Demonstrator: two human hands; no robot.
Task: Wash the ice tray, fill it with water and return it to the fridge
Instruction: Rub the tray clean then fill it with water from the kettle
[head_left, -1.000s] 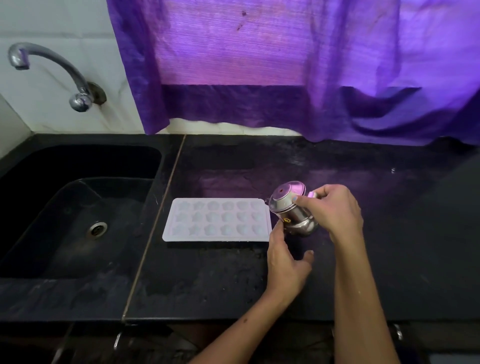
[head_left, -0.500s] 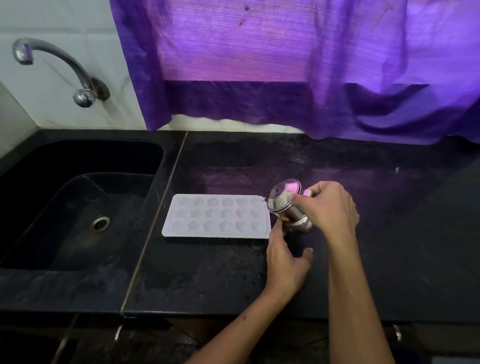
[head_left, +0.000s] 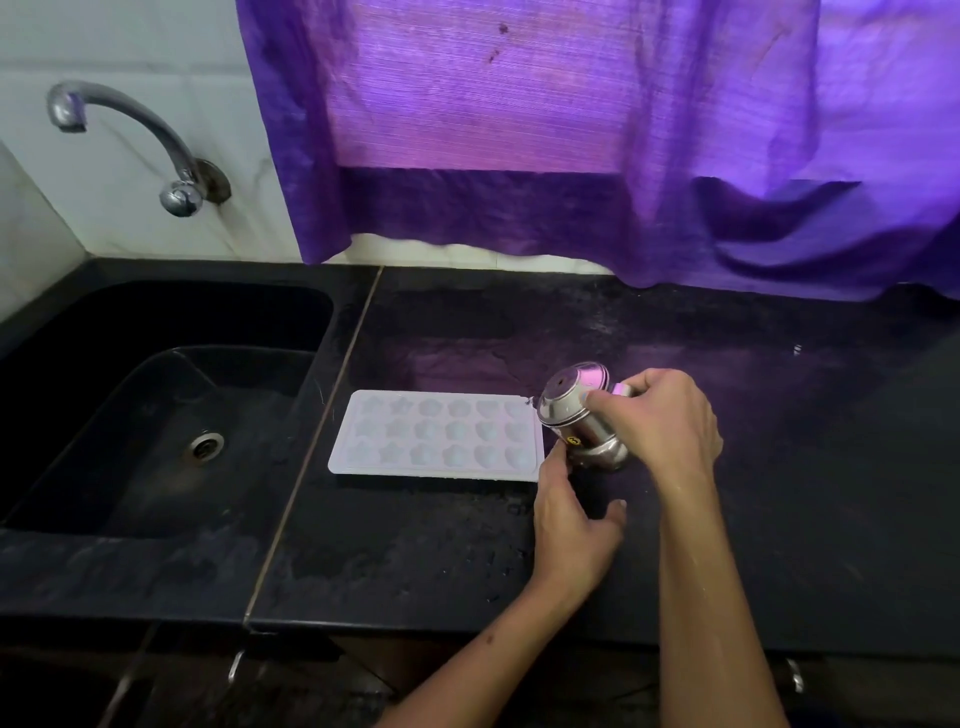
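Ice tray (head_left: 436, 435), pale with star and heart moulds, lies flat on the black worktop (head_left: 779, 467) just right of the sink (head_left: 156, 415). Right hand (head_left: 660, 421) grips a tilted steel jug (head_left: 579, 415) at the tray's right end. Left hand (head_left: 571, 525) rests beneath the jug, fingers relaxed, holding nothing.

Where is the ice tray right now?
In the head view, the white ice tray lies flat on the black counter, just right of the sink, with the tilted steel container at its right end.
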